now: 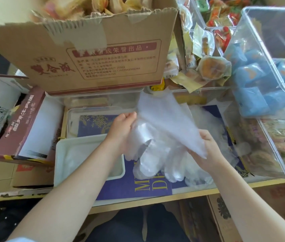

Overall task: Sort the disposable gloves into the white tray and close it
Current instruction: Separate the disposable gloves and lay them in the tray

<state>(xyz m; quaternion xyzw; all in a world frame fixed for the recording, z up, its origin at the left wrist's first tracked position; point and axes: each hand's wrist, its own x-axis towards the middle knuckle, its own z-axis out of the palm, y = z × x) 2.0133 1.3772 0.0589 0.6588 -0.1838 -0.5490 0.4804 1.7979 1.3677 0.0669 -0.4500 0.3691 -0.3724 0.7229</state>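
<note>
Gloves (157, 137), a clear bunch, are hanging above the blue mat, just right of the white tray (63, 154). Left hand (122, 130) and right hand (206, 151) are each pinching an edge. Flattening them together first should help them lie neatly inside.

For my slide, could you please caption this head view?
Both hands, left and right, hold clear disposable gloves beside the white tray.

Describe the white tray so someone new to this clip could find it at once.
Start at the big brown cardboard box at the top. Straight below it, under the left hand, sits the shallow white rectangular plastic tray. Unlike the clear plastic bins nearby, it is opaque.
</note>
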